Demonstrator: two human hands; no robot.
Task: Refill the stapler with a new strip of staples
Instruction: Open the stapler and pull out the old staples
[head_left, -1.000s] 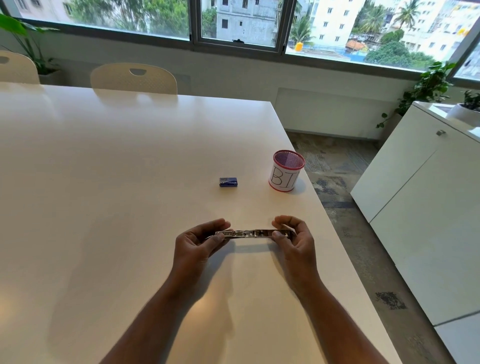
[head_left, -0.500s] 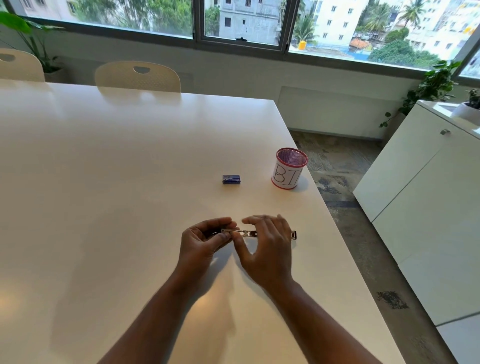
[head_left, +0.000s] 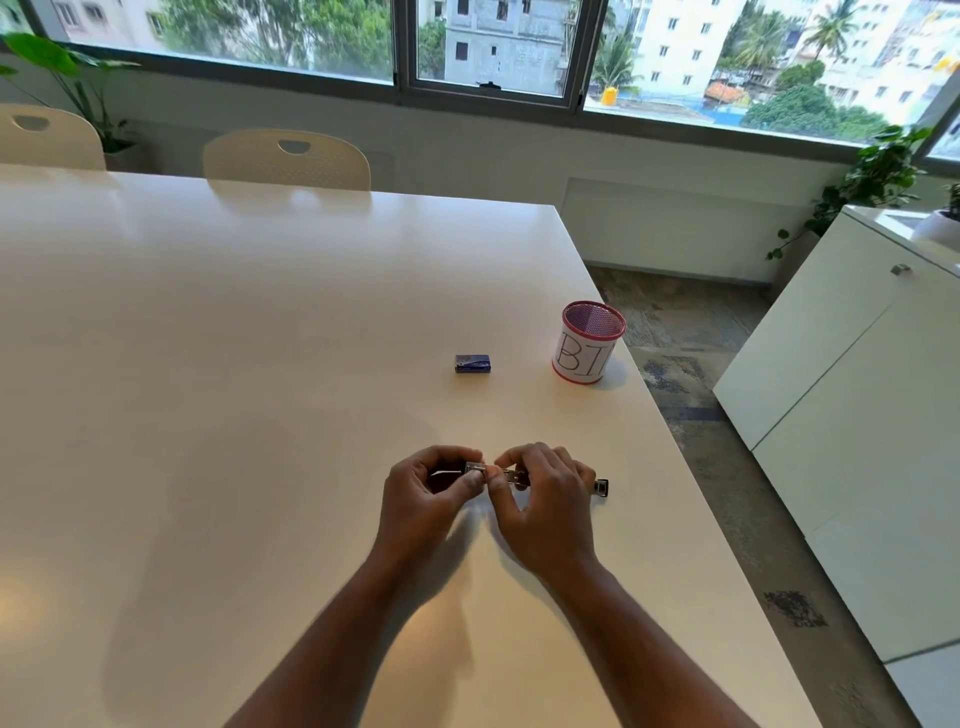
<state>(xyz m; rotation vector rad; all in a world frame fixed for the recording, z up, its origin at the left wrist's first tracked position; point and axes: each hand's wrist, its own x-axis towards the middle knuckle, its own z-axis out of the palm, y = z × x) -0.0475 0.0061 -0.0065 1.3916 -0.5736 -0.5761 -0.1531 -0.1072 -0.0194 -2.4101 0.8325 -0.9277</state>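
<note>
I see the stapler lying opened out on the table with its long axis left-to-right, my left hand pinching its left end and my right hand pinching mid-length, the small blue box well beyond.

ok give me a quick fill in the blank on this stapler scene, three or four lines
1. Both hands hold the long metal ____ just above the table.
2. The small box lying past the hands is ____ in colour.
3. The mesh cup with the paper label stands to the ____ of that box.
4. The left hand and right hand are near the table's ____ edge.

Missing words: stapler; blue; right; right
</note>
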